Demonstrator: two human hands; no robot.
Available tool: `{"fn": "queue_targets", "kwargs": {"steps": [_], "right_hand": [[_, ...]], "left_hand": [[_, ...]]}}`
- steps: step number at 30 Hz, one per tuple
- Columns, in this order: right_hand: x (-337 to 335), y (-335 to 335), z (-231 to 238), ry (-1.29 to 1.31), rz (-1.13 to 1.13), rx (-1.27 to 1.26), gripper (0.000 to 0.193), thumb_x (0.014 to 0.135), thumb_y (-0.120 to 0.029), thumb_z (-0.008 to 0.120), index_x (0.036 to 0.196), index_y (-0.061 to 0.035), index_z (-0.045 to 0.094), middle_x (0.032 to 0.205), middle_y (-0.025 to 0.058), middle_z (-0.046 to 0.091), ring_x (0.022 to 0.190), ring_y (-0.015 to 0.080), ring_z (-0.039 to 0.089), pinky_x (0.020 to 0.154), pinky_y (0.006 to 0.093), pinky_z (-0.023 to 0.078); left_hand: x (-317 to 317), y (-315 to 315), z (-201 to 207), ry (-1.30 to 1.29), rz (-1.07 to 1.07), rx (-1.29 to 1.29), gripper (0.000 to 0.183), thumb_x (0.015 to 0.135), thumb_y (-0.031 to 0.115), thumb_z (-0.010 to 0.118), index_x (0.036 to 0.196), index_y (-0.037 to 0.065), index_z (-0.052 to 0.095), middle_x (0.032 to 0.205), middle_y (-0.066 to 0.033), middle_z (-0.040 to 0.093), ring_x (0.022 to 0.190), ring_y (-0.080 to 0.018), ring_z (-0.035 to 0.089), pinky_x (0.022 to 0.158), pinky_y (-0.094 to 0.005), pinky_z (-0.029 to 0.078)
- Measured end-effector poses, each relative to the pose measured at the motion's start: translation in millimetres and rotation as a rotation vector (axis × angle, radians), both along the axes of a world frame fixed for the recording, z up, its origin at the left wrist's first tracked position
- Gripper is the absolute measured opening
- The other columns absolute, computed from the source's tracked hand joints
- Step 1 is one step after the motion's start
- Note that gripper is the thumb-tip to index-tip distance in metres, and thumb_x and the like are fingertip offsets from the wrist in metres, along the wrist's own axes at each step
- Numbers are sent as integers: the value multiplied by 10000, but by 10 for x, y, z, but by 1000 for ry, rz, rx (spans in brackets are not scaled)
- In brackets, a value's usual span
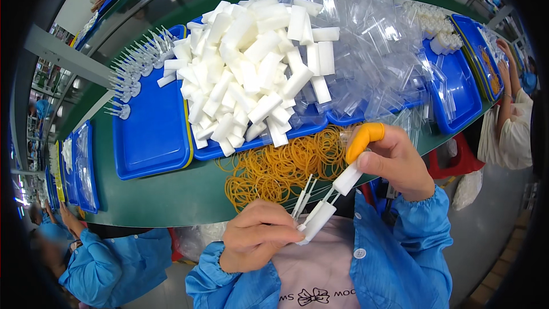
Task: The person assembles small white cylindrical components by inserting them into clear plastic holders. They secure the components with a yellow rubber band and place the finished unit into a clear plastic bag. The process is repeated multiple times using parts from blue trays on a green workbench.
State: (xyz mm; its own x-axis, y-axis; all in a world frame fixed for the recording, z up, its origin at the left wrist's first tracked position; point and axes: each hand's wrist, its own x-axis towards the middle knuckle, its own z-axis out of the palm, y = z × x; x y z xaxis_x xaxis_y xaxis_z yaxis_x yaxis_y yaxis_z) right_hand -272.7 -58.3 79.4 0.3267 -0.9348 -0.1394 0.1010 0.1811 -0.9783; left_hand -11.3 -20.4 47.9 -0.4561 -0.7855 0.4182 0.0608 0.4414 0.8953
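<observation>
Low in front of me, my left hand (260, 234) pinches the base of a white plastic part with several thin prongs (303, 197); the fingers hide most of that base. A white foam block (318, 223) sits along some of the prongs, near the left fingertips. Up and to the right, my right hand (394, 160), with a yellow finger cot (364, 139) on one finger, grips a second white foam block (347, 179) between thumb and finger. This block is at the ends of two prongs; how far they enter it cannot be seen.
Orange rubber bands (274, 171) lie just beyond my hands. Behind them stand a heap of white foam blocks (246, 63) and a pile of clear plastic sleeves (366, 46). At left, similar pronged parts (128, 74) line a blue tray (151, 131). Co-workers sit on both sides.
</observation>
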Motion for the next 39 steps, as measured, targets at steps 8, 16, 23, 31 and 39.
{"fn": "queue_targets", "kwargs": {"steps": [8, 16, 23, 31, 39], "right_hand": [[6, -2, -41, 23, 10, -46, 133, 834, -129, 651, 877, -5, 623, 832, 22, 607, 797, 81, 548, 738, 231, 437], [223, 154, -55, 139, 151, -186, 149, 766, -138, 726, 848, -37, 653, 849, 53, 611, 814, 157, 551, 744, 282, 415], [358, 278, -28, 156, 129, -280, 159, 751, -144, 746, 849, -55, 657, 877, 46, 617, 817, 182, 546, 732, 298, 412], [487, 87, 96, 345, 52, -593, 186, 725, -163, 731, 874, -71, 667, 914, 52, 606, 877, 229, 541, 755, 329, 401], [754, -567, 35, 1092, -222, -1089, 176, 674, -91, 668, 848, -69, 658, 926, 50, 546, 888, 220, 516, 789, 367, 372]], "left_hand": [[-33, 0, 59, -55, -5, -1, 196, 669, -53, 678, 832, 51, 711, 873, -82, 631, 775, -228, 587, 672, -318, 457], [-44, 20, 40, -91, 2, -44, 273, 667, -35, 683, 929, 40, 700, 933, -110, 619, 800, -228, 587, 674, -303, 477], [-59, 165, 38, -142, 191, 2, 289, 680, 11, 746, 958, 19, 669, 956, -136, 627, 781, -241, 621, 675, -291, 504], [60, 194, -11, 37, 229, 261, 215, 701, -37, 728, 894, 5, 643, 911, -123, 613, 799, -199, 593, 714, -286, 480], [174, 112, -119, 271, 372, 352, 139, 785, -25, 675, 919, -10, 643, 972, -107, 552, 863, -160, 541, 765, -269, 453]]}}
